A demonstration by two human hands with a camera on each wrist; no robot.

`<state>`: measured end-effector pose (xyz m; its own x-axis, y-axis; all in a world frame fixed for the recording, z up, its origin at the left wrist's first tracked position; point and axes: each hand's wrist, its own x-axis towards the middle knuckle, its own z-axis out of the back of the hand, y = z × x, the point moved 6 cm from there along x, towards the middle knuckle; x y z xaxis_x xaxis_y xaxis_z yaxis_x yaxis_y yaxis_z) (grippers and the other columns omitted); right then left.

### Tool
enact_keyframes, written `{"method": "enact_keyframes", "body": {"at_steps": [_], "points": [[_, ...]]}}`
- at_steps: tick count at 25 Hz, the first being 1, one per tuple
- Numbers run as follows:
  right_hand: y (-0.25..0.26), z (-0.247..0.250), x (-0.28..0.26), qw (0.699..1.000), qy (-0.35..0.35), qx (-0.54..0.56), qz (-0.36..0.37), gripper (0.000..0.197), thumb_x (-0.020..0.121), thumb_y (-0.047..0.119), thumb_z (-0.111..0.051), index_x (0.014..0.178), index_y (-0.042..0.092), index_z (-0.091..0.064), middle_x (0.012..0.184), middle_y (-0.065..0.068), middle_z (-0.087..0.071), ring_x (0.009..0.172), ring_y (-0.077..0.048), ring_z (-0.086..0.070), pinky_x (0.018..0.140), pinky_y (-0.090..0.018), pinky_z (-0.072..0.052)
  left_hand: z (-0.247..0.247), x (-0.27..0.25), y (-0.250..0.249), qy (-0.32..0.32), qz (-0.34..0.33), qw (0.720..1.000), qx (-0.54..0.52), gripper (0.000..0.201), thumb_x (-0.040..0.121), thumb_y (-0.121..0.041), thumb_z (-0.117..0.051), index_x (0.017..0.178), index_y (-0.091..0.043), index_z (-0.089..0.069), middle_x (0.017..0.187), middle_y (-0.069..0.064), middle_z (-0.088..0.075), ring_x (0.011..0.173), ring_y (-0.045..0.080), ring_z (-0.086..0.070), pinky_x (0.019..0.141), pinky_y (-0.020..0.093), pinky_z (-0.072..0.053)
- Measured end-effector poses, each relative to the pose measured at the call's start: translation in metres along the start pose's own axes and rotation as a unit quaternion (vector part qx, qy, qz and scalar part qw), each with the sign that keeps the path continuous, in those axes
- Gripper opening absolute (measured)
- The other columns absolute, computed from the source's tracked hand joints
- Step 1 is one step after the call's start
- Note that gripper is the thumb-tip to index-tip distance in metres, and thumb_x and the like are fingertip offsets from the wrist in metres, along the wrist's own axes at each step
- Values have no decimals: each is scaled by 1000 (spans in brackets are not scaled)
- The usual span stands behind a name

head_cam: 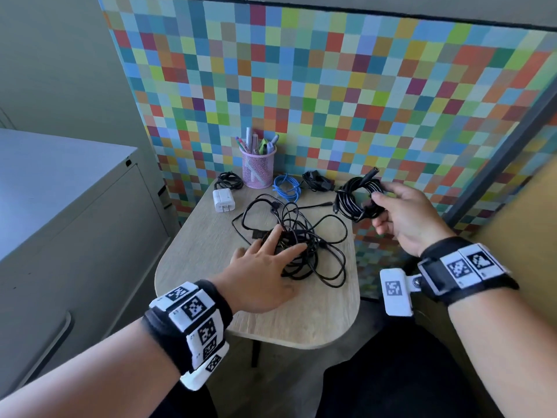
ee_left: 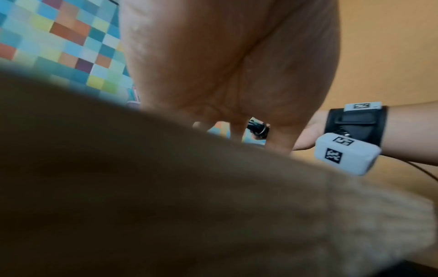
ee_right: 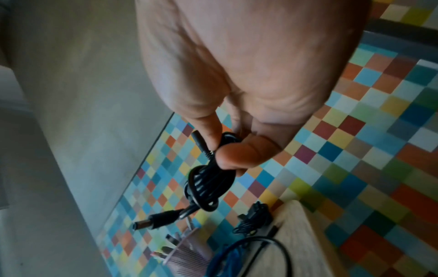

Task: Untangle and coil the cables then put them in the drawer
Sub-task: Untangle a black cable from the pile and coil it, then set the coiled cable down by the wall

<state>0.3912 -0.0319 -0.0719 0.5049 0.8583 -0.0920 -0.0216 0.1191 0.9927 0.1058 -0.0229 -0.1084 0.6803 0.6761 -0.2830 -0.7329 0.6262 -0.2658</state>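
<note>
A tangle of black cables (head_cam: 304,236) lies in the middle of the small wooden table (head_cam: 316,321). My left hand (head_cam: 265,267) rests flat on the tangle's near left side with straight, spread fingers. My right hand (head_cam: 401,215) holds a coiled black cable (head_cam: 355,197) above the table's far right corner. In the right wrist view thumb and fingers pinch the coiled black cable (ee_right: 208,187), and a barrel plug (ee_right: 154,221) sticks out below it. The left wrist view shows mostly my palm (ee_left: 225,65) and the blurred table (ee_left: 166,206).
Along the table's back edge stand a pink mesh pen cup (head_cam: 258,170), a blue coiled cable (head_cam: 286,188), two small black cable bundles (head_cam: 229,180) (head_cam: 318,181) and a white charger (head_cam: 222,200). A grey drawer cabinet (head_cam: 60,206) stands to the left. A multicoloured checkered wall (head_cam: 331,86) is behind.
</note>
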Motion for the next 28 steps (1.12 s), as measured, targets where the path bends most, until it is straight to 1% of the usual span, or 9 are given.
{"method": "enact_keyframes", "body": {"at_steps": [6, 9, 13, 17, 19, 22, 24, 26, 28], "points": [[-25, -4, 31, 999, 8, -41, -34, 31, 106, 8, -56, 137, 8, -52, 97, -17, -73, 46, -18, -55, 39, -26, -46, 10, -25, 10, -37, 13, 999, -3, 61, 96, -59, -50, 149, -63, -18, 169, -13, -12, 153, 23, -26, 121, 52, -27], [-25, -16, 38, 998, 21, -50, -37, 26, 107, 7, -55, 132, 6, -53, 97, -18, -72, 46, -17, -54, 39, -26, -46, 18, -43, 26, -25, 21, 999, -34, 47, 97, -60, -52, 141, -64, -37, 158, -24, -26, 143, 11, -38, 117, 41, -32], [-24, -35, 46, 996, 39, -58, -50, 24, 106, 6, -56, 130, 8, -50, 94, -16, -72, 47, -19, -54, 39, -26, -47, 21, -70, 47, 2, 21, 998, -65, 30, 96, -58, -55, 126, -63, -55, 142, -38, -32, 137, -4, -32, 118, 32, -27], [-30, -59, 46, 990, 65, -96, -74, 16, 106, 7, -56, 122, 9, -52, 91, -12, -71, 51, -23, -53, 40, -28, -48, 19, -91, 72, 19, 25, 995, -94, 23, 94, -59, -60, 116, -65, -59, 137, -43, -38, 135, -11, -31, 117, 27, -27], [-32, -65, 47, 989, 58, -111, -78, 19, 106, 7, -56, 125, 9, -51, 93, -12, -69, 52, -23, -53, 43, -30, -49, 22, -99, 82, 15, 30, 994, -102, 22, 93, -58, -62, 113, -65, -62, 134, -45, -39, 134, -13, -32, 114, 21, -26], [-34, -65, 49, 988, 36, -128, -80, 38, 106, 7, -57, 142, 5, -46, 110, -17, -64, 57, -25, -59, 51, -35, -54, 27, -107, 94, 5, 42, 992, -115, 23, 92, -56, -66, 114, -64, -64, 134, -46, -39, 135, -15, -32, 111, 17, -24], [-36, -65, 47, 985, 42, -139, -89, 50, 106, 3, -55, 153, 1, -38, 125, -22, -57, 64, -27, -64, 53, -34, -58, 27, -109, 97, 8, 42, 991, -123, 28, 91, -57, -67, 116, -68, -60, 141, -43, -38, 138, -14, -29, 115, 20, -22], [-37, -68, 42, 982, 69, -141, -101, 54, 106, -1, -53, 156, -4, -33, 140, -25, -51, 75, -30, -69, 63, -36, -62, 27, -107, 97, 9, 39, 992, -122, 33, 90, -56, -68, 118, -70, -57, 146, -42, -36, 141, -13, -27, 118, 23, -22], [-33, -73, 34, 980, 94, -142, -106, 57, 105, -1, -54, 157, -4, -31, 148, -26, -47, 85, -33, -71, 75, -39, -60, 26, -103, 94, 5, 39, 992, -118, 36, 90, -54, -69, 121, -69, -57, 147, -41, -35, 141, -13, -26, 117, 23, -22]]}}
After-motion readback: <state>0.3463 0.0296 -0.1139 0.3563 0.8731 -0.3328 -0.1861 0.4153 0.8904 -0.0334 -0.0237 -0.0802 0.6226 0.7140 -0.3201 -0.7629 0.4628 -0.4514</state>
